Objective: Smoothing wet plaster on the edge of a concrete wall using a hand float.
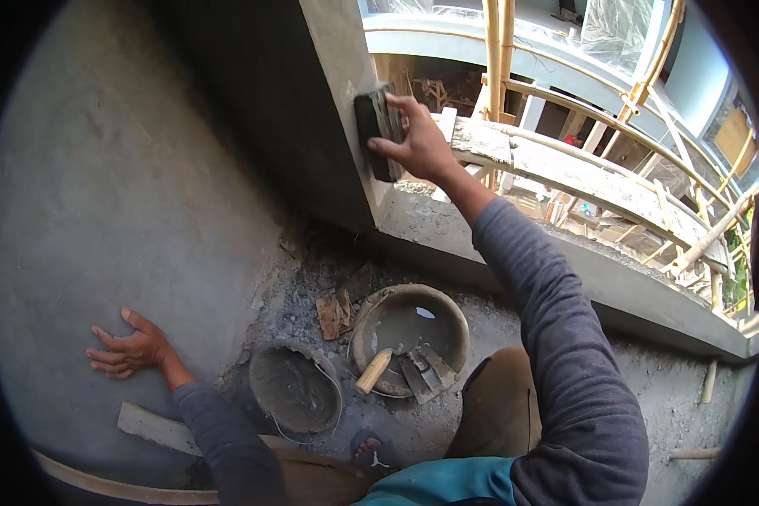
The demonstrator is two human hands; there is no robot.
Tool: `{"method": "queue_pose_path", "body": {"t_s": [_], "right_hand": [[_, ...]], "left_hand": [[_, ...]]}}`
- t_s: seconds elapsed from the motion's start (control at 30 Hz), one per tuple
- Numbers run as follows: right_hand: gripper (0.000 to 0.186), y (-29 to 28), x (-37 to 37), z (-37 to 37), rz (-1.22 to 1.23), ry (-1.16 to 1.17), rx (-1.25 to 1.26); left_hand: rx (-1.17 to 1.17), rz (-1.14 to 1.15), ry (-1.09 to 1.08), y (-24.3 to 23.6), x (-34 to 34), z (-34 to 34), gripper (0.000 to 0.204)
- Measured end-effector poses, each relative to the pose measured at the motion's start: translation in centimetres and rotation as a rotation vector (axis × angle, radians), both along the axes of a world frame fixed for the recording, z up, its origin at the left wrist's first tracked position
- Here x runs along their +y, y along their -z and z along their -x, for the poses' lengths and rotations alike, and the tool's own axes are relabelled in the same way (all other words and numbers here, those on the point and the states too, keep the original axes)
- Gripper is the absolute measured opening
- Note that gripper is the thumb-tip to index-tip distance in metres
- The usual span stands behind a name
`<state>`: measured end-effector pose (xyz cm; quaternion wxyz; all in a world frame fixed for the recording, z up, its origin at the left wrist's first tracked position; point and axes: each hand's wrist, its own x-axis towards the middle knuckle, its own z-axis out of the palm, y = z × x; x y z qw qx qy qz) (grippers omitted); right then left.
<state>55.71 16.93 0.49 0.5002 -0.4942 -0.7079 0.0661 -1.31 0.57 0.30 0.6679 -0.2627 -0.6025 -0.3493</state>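
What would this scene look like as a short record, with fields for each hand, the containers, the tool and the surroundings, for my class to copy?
Right hand: grips a dark block against the narrow face of a grey pillar; the right hand is bare
Left hand: left hand spread on a grey wall, holding nothing
Containers: bucket beside a round basin that holds liquid
Tool: wooden-handled trowel resting on the basin
Surroundings: bamboo poles beyond the opening
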Motion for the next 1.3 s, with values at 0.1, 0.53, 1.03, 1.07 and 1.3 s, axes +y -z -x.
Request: {"method": "queue_pose_path", "body": {"t_s": [0.1,0.53,1.03,1.07,1.3], "right_hand": [[0.079,-0.4,-2.6,-0.7,0.094,0.003,-0.038],[0.079,-9.6,-0.6,2.4,-0.204,-0.067,0.012],[0.078,-9.0,-3.8,3.0,-0.104,-0.351,0.323],[0.079,-9.1,-4.0,3.1,-0.053,-0.361,0.346],[0.085,7.6,-3.8,0.7,0.134,-0.112,0.008]], "left_hand": [[-0.003,0.008,-0.004,-0.1,-0.3,0.0,0.068],[0.000,0.002,-0.017,-0.2,-0.5,0.3,0.069],[-0.019,0.036,-0.021,0.1,-0.6,1.0,0.070],[-0.021,0.036,-0.021,-0.1,-0.4,0.8,0.070],[-0.012,0.022,0.006,-0.1,-0.1,0.0,0.070]]}}
